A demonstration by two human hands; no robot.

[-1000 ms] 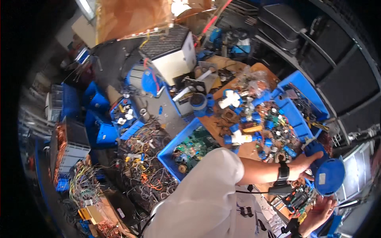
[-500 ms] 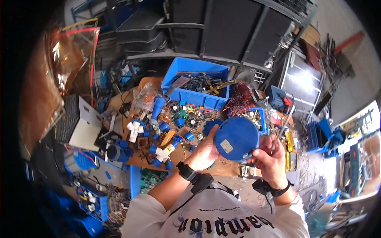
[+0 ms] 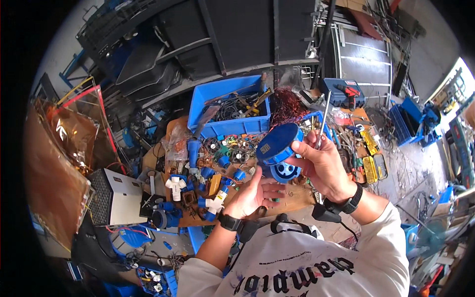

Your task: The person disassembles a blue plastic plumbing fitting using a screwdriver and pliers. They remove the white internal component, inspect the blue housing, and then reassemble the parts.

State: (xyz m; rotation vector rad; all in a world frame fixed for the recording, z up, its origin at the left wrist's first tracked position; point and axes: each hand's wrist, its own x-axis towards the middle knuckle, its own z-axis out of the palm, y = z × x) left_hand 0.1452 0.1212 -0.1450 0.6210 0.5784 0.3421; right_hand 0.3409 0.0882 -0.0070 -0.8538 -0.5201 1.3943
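Over bench, R hand gripping blue connector & metal rod, L hand open, empty

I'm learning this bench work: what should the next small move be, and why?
Perhaps close the left hand around the blue connector: it is open close by, while the right hand holds both connector and slim metal rod.

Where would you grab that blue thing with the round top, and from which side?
I'd take the blue thing by the left edge of its round top, coming from the lower left, where the open left hand is. That deep rim looks easy to curl fingers around, while the right hand covers the right edge.
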